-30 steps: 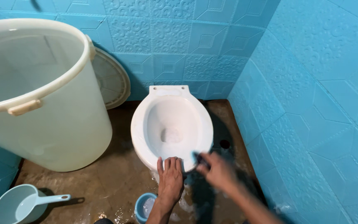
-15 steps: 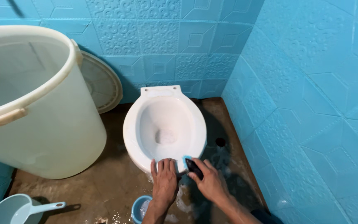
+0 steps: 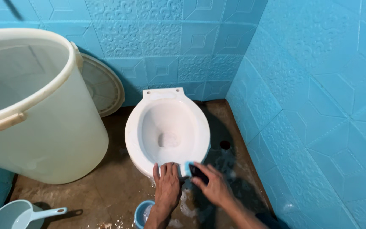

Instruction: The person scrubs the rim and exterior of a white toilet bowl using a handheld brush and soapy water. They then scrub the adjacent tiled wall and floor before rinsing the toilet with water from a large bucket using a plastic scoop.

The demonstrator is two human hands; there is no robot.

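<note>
My left hand [image 3: 167, 183] lies flat, fingers together, on the white ceramic toilet bowl [image 3: 167, 127] front rim; my right hand [image 3: 210, 185] grips a blue-and-black scrub brush [image 3: 192, 170] just beside it, the blue patterned wall [image 3: 310, 118] close on the right.

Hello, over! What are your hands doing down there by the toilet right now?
Left hand flat on front rim of white ceramic toilet bowl. Right hand gripping blue-and-dark scrub brush against rim. Small blue cup on wet floor below.

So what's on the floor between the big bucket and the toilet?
Nothing: the head view shows only bare brown floor between the bucket and the toilet. The round lid leans on the wall behind that gap.
</note>
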